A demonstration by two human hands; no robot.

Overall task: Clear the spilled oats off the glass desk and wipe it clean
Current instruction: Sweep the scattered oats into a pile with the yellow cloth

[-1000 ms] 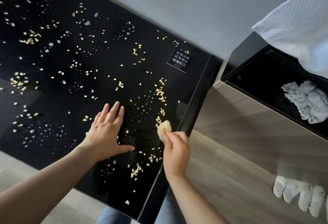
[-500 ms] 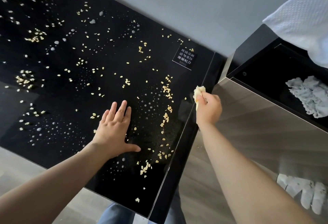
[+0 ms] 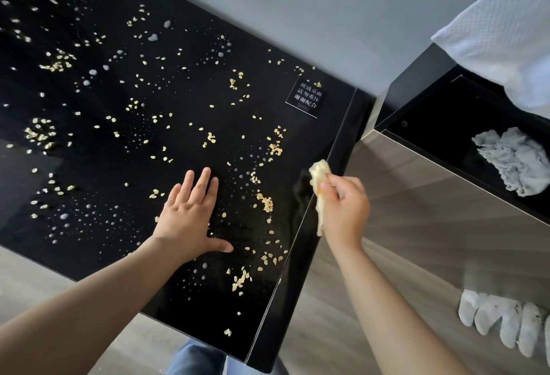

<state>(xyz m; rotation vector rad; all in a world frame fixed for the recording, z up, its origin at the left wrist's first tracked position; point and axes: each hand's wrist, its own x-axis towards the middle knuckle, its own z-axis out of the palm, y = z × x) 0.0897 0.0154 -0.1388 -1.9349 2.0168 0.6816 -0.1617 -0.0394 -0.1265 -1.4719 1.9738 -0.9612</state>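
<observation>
Yellow crumpled cloth point(image 3: 318, 171) pinched in right hand point(image 3: 346, 214), left hand point(image 3: 187, 217) flat; pale oat flakes point(image 3: 265, 202) cover most black glass desk point(image 3: 342, 136).

The black glass desk point(image 3: 98, 172) carries scattered oats point(image 3: 265, 203), what look like water droplets point(image 3: 152, 37), and a small printed label point(image 3: 306, 98).

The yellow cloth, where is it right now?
In the head view, the yellow cloth is pinched in the right hand at the right edge of the glass desk, below the label.
</observation>
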